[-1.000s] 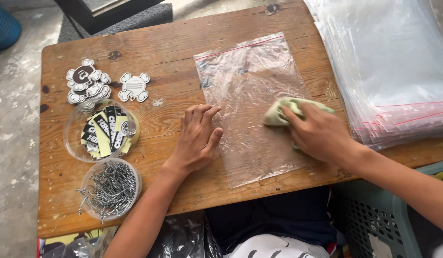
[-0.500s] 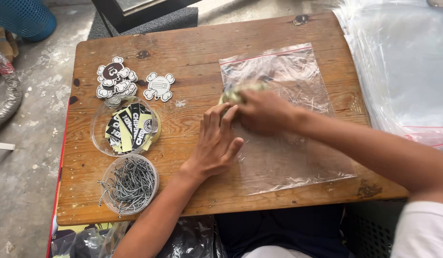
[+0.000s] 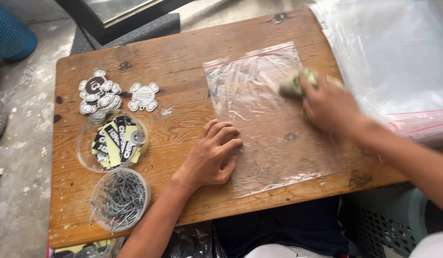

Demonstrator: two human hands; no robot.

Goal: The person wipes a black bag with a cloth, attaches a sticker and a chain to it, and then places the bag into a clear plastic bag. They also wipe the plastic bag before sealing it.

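**The cloth has slid to the right edge of the bag**

A clear plastic bag (image 3: 269, 114) with a red zip line lies flat in the middle of the table (image 3: 183, 52). The right hand (image 3: 331, 107) is bunched around a small green cloth (image 3: 298, 82), its fingers curled tight on it. Half a second ago this hand and cloth were at the bag's left side, close to the other hand. Now they are at the upper right part of the bag, and they look blurry from moving fast. So the cloth is being rubbed back and forth over the bag.

The left hand (image 3: 209, 157) has stayed put. It lies flat with fingers spread, holding nothing, pressing down the bag's left edge.

The table is old brown wood with dark spots. On its left side sit flat black-and-white cutouts (image 3: 99, 91), a clear dish of stickers (image 3: 112, 141), and a clear tub of little chains (image 3: 120, 199). A big stack of clear bags (image 3: 393, 62) lies on the right. The floor (image 3: 20, 119) is grey.
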